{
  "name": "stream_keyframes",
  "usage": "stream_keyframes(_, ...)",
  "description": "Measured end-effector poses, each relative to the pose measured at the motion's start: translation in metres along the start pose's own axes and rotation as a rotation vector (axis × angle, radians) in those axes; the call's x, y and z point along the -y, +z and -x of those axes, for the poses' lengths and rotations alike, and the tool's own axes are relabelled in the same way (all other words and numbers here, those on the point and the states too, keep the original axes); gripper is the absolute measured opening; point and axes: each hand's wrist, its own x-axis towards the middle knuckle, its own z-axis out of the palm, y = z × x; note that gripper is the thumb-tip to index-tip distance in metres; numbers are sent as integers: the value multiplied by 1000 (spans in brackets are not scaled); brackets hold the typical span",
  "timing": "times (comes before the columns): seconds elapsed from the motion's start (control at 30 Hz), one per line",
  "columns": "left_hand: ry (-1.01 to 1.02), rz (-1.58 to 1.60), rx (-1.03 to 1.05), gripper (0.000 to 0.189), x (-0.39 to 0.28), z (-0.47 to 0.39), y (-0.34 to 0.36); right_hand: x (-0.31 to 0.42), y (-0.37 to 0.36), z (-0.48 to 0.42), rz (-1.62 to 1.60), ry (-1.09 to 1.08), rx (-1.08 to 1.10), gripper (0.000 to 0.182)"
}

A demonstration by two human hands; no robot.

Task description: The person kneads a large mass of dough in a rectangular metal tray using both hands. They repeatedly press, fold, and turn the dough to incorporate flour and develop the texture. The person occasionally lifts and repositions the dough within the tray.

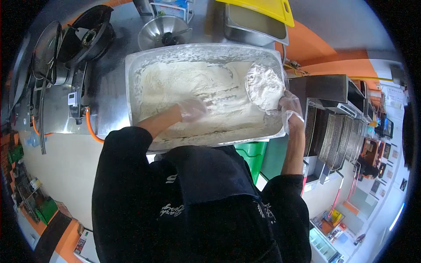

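Note:
Before me lies a large rectangular tub (130, 95) holding pale flour (184, 77), with flour smeared up its inner walls. My left hand (193, 109), in a clear plastic glove, reaches into the flour left of the middle; it is blurred, and its fingertips are partly hidden. At the tub's right side my right hand (290, 106), gloved as well, grips the rim of a round wire-mesh strainer (285, 77). Lumpy, flour-covered material (264, 86) fills the strainer, which sits inside the tub's upper right part, close to its wall.
Behind the tub stand a steel bowl (149, 34) with a utensil and a steel pan (246, 39) under a yellow cutting board (263, 8). Burners (87, 41) and an orange hose (90, 126) are at left. Fryers with wire baskets (335, 141) stand right, a green bin (253, 156) below.

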Motion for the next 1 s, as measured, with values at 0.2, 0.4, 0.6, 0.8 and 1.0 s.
stream_keyframes(0.2,-348,497,-193,25,44,18,30,-22,-17,-26,139,-72,43,38)
stream_keyframes(0.4,-625,521,-52,25,47,4,-6,-50,3,-13,-126,50,-88,26)
stream_keyframes(0.6,-985,1895,-507,43,-12,-23,-48,-22,78,3,289,-14,-27,26)
stream_keyframes(0.8,-658,2264,-514,51,-2,-13,-22,-54,99,-22,358,-80,200,23)
stream_keyframes(1.0,-1083,1864,-686,43,-20,-6,-46,11,136,-3,826,-116,88,21)
